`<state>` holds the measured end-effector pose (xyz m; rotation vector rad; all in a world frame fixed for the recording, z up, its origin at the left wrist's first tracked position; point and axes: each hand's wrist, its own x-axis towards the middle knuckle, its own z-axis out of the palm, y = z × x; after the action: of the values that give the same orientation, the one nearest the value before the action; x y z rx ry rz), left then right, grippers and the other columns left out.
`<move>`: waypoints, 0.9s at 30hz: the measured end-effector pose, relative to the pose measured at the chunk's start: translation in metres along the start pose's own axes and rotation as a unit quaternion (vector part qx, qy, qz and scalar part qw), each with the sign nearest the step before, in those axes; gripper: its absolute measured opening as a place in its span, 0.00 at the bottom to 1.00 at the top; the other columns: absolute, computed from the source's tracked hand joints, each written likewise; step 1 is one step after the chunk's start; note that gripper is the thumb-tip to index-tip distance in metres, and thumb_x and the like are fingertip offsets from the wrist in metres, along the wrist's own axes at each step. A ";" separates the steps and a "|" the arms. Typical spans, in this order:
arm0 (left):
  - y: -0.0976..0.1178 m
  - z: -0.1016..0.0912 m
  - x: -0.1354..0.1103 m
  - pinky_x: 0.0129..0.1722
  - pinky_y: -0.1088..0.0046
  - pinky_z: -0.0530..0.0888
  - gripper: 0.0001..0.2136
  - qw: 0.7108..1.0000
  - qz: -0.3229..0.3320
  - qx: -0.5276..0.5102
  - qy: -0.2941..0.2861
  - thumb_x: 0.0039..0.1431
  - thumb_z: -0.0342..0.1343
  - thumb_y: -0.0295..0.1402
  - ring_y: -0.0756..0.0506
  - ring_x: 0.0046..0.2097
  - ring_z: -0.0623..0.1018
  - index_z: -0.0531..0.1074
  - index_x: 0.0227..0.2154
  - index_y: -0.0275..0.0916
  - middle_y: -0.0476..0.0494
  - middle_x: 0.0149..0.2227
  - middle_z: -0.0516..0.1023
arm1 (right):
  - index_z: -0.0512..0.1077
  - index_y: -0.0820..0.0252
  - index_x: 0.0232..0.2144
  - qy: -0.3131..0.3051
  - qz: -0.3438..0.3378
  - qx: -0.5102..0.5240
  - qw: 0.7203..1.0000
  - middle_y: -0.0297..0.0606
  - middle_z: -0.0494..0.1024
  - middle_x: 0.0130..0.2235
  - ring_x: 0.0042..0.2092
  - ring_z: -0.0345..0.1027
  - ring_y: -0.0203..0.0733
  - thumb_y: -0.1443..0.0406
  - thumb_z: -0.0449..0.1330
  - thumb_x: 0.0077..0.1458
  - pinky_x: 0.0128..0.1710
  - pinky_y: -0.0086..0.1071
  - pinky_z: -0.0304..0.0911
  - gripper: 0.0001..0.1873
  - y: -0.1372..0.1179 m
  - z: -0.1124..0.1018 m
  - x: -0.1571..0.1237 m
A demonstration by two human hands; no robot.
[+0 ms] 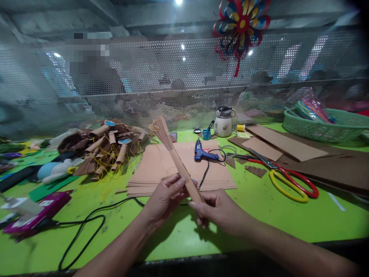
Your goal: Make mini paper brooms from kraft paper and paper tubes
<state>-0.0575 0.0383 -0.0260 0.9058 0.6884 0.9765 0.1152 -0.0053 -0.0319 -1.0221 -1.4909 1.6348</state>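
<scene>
Both hands hold a long brown paper piece [178, 161], rolled or folded at the lower part, with a pleated, fanned far end tied round with yellow thread. My left hand [166, 194] grips it around the middle, thumb on top. At the near end my right hand [217, 209] has its thumb and fingers closed on it. The piece points away, tilted to the left, above a stack of light brown sheets [155, 173]. On the stack lies a blue glue gun [204, 154], its nozzle pointing up and away.
Left stands a pile of pleated brown paper pieces [108, 150] with yellow threads. A magenta power strip [43, 215] and black cord [83, 221] lie at front left. Right are large scissors [288, 181], brown sheets [323, 169], a green basket [325, 127] and a white bottle [223, 124].
</scene>
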 end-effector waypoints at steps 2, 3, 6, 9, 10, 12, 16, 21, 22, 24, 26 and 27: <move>0.001 0.000 0.001 0.38 0.74 0.75 0.08 1.000 0.010 -0.009 0.005 0.55 0.62 0.32 0.47 0.35 0.79 0.76 0.36 0.34 0.40 0.35 0.80 | 0.71 0.65 0.28 0.006 -0.020 -0.018 1.000 0.35 0.71 0.24 0.25 0.63 0.34 0.49 0.61 0.52 0.27 0.29 0.59 0.22 -0.002 -0.002 -0.002; 0.002 0.000 0.001 0.38 0.74 0.75 0.07 1.000 0.014 -0.014 0.006 0.55 0.62 0.31 0.47 0.36 0.79 0.76 0.36 0.33 0.40 0.34 0.80 | 0.72 0.65 0.30 0.011 -0.036 -0.033 0.999 0.36 0.73 0.26 0.28 0.65 0.36 0.51 0.61 0.53 0.28 0.30 0.60 0.20 -0.005 -0.005 -0.004; 0.003 -0.002 0.001 0.40 0.71 0.76 0.06 0.999 0.015 -0.028 0.005 0.56 0.61 0.31 0.45 0.37 0.80 0.76 0.35 0.33 0.41 0.35 0.80 | 0.75 0.62 0.36 0.061 -0.095 -0.120 0.986 0.39 0.77 0.35 0.36 0.69 0.41 0.55 0.59 0.56 0.35 0.32 0.63 0.16 -0.016 -0.022 -0.004; 0.003 -0.002 0.001 0.43 0.68 0.76 0.06 0.999 0.005 -0.036 -0.003 0.58 0.59 0.31 0.43 0.39 0.80 0.75 0.36 0.34 0.41 0.36 0.80 | 0.76 0.61 0.32 0.134 -0.152 -0.247 0.948 0.40 0.77 0.34 0.37 0.68 0.42 0.58 0.57 0.58 0.38 0.35 0.62 0.13 -0.029 -0.041 -0.001; 0.003 -0.002 0.001 0.43 0.67 0.76 0.06 0.999 0.003 -0.038 -0.008 0.58 0.59 0.31 0.43 0.40 0.80 0.75 0.37 0.34 0.41 0.37 0.79 | 0.75 0.61 0.30 0.146 -0.164 -0.279 0.935 0.40 0.77 0.32 0.36 0.68 0.42 0.59 0.57 0.58 0.37 0.35 0.62 0.13 -0.032 -0.044 0.000; 0.003 -0.002 0.001 0.43 0.66 0.76 0.07 0.999 0.003 -0.037 -0.017 0.59 0.58 0.31 0.42 0.41 0.80 0.75 0.38 0.34 0.39 0.38 0.79 | 0.73 0.62 0.26 0.148 -0.168 -0.312 0.923 0.39 0.75 0.28 0.33 0.66 0.40 0.59 0.57 0.57 0.33 0.34 0.60 0.13 -0.034 -0.044 0.003; 0.006 -0.001 0.000 0.44 0.68 0.75 0.10 0.999 -0.006 -0.014 -0.032 0.60 0.56 0.32 0.41 0.43 0.80 0.74 0.42 0.31 0.33 0.40 0.79 | 0.68 0.61 0.24 0.121 -0.112 -0.277 0.947 0.37 0.72 0.27 0.29 0.64 0.38 0.60 0.58 0.54 0.29 0.31 0.59 0.12 -0.026 -0.025 0.008; 0.008 -0.001 0.000 0.36 0.76 0.75 0.07 0.999 -0.012 -0.012 -0.030 0.59 0.58 0.30 0.46 0.38 0.80 0.74 0.38 0.33 0.36 0.36 0.80 | 0.65 0.61 0.23 0.111 -0.090 -0.236 0.961 0.34 0.69 0.25 0.28 0.61 0.36 0.63 0.57 0.53 0.28 0.29 0.58 0.10 -0.019 -0.010 0.014; 0.008 -0.002 0.001 0.36 0.76 0.75 0.06 0.999 -0.011 -0.013 -0.032 0.59 0.58 0.30 0.46 0.38 0.80 0.74 0.38 0.33 0.37 0.36 0.80 | 0.65 0.61 0.22 0.107 -0.096 -0.229 0.963 0.33 0.68 0.24 0.28 0.61 0.35 0.62 0.56 0.54 0.29 0.29 0.58 0.11 -0.019 -0.009 0.014; 0.007 -0.004 0.001 0.36 0.75 0.75 0.06 0.999 -0.011 -0.012 -0.034 0.59 0.58 0.30 0.46 0.37 0.80 0.74 0.38 0.34 0.38 0.36 0.80 | 0.65 0.61 0.22 0.097 -0.111 -0.210 0.966 0.33 0.67 0.24 0.28 0.60 0.35 0.61 0.55 0.56 0.29 0.29 0.57 0.13 -0.020 -0.011 0.015; 0.007 -0.005 0.000 0.36 0.75 0.75 0.06 0.999 -0.015 -0.006 -0.033 0.59 0.58 0.31 0.46 0.36 0.79 0.73 0.38 0.34 0.37 0.35 0.80 | 0.65 0.61 0.20 0.090 -0.118 -0.208 0.967 0.33 0.67 0.24 0.28 0.59 0.35 0.61 0.54 0.56 0.28 0.28 0.56 0.15 -0.021 -0.013 0.015; 0.006 -0.005 0.000 0.36 0.75 0.74 0.06 0.999 -0.018 -0.004 -0.033 0.59 0.58 0.31 0.47 0.36 0.79 0.73 0.37 0.33 0.37 0.35 0.80 | 0.65 0.61 0.19 0.090 -0.119 -0.220 0.964 0.33 0.67 0.24 0.28 0.59 0.35 0.62 0.54 0.56 0.28 0.28 0.55 0.15 -0.021 -0.013 0.015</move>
<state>-0.0639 0.0420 -0.0227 0.9119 0.6424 0.9125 0.1198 0.0164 -0.0132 -1.1361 -1.8145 1.0361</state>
